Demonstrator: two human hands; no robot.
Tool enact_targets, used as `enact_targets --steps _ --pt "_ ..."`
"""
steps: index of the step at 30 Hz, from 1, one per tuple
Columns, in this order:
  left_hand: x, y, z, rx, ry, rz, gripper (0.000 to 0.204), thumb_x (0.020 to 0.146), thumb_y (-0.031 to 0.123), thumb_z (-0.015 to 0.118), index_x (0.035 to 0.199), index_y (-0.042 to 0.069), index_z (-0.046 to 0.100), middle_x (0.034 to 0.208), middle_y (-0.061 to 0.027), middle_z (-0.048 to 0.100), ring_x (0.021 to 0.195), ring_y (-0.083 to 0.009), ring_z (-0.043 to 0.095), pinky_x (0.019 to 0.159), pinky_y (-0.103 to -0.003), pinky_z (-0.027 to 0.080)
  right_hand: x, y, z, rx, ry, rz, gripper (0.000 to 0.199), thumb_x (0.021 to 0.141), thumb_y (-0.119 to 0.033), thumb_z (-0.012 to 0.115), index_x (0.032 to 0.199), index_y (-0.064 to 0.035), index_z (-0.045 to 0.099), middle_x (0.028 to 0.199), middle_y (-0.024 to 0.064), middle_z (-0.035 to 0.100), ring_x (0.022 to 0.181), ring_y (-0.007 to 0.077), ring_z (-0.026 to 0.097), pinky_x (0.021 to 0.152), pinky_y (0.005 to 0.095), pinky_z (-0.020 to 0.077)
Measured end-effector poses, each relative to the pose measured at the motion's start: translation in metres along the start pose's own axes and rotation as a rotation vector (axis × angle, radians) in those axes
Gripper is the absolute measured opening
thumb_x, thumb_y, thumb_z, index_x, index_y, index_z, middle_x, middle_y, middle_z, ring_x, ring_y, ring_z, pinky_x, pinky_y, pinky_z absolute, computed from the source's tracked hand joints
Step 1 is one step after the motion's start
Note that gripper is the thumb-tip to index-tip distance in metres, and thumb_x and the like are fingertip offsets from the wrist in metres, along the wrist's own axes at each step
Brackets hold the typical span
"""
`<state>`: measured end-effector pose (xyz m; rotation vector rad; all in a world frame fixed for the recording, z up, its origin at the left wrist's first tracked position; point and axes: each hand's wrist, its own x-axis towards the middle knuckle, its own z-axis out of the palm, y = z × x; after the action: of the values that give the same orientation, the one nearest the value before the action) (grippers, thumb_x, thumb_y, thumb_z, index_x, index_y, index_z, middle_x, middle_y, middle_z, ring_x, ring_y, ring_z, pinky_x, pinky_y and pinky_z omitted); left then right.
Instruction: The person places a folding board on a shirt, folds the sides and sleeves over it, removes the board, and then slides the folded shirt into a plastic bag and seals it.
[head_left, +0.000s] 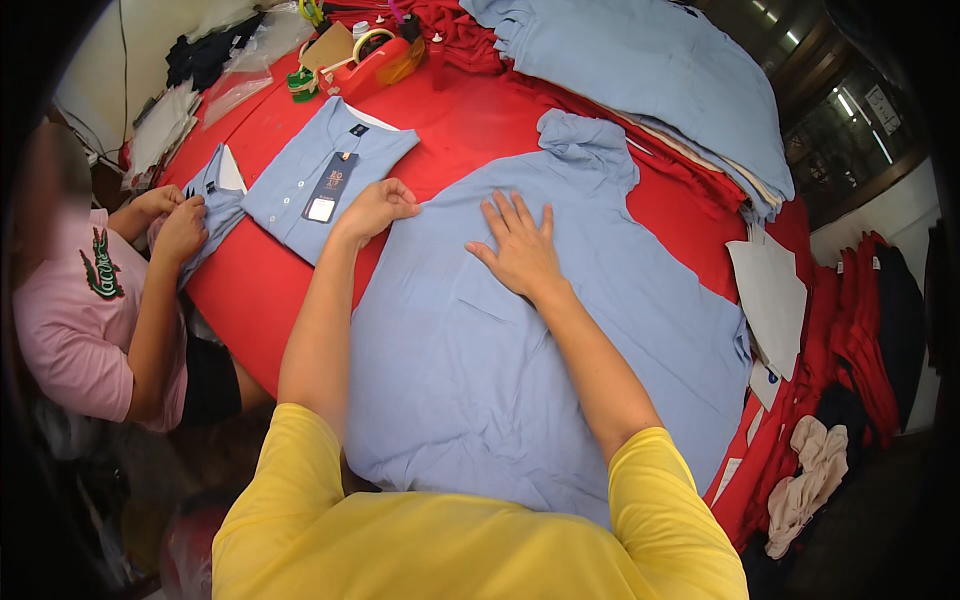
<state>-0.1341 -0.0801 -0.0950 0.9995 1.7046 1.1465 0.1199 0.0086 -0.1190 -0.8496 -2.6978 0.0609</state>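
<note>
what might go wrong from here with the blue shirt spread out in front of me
The spread light blue fabric shirt is creased toward its lower end, so wrinkles might get pressed in. The folded light blue buttoned shirt lies beside the left hand; a sideways sweep could knock it askew. White paper sheets sit at the edge of the red-covered table, close to the spread shirt, and might slip off if it drags them.

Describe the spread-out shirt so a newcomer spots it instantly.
Find the big red table. In front of the person in the yellow top, a light-blue shirt lies across it, right hand flat on it, left hand at its upper left edge. Unlike the tagged folded shirt to its left and the blue pile beyond, it lies singly, spread wide.
</note>
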Motion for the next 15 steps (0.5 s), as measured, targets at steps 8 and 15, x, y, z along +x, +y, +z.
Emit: enact_targets --steps 8,15 --pt "-0.002 0.012 0.029 0.503 0.371 0.13 0.019 0.082 0.012 0.073 0.091 0.002 0.061 0.082 -0.0141 0.067 0.075 -0.0274 0.065 0.067 -0.039 0.05 0.0 -0.007 -0.01 -0.054 -0.076 0.008 0.092 0.083 -0.075 0.046 0.15 -0.0129 0.035 0.158 0.0121 0.025 0.148 0.0346 0.014 0.112 0.0682 0.0034" --pt "-0.101 0.014 0.02 0.805 0.55 0.265 0.032 0.082 0.027 0.074 0.084 0.0 0.058 0.075 -0.0193 0.065 0.072 -0.0393 0.062 0.066 -0.046 0.048 -0.011 -0.018 -0.01 0.008 0.025 -0.085 0.067 0.092 -0.049 0.054 0.144 -0.009 0.043 0.153 0.0121 0.035 0.144 0.0361 0.024 0.114 0.064 0.011"
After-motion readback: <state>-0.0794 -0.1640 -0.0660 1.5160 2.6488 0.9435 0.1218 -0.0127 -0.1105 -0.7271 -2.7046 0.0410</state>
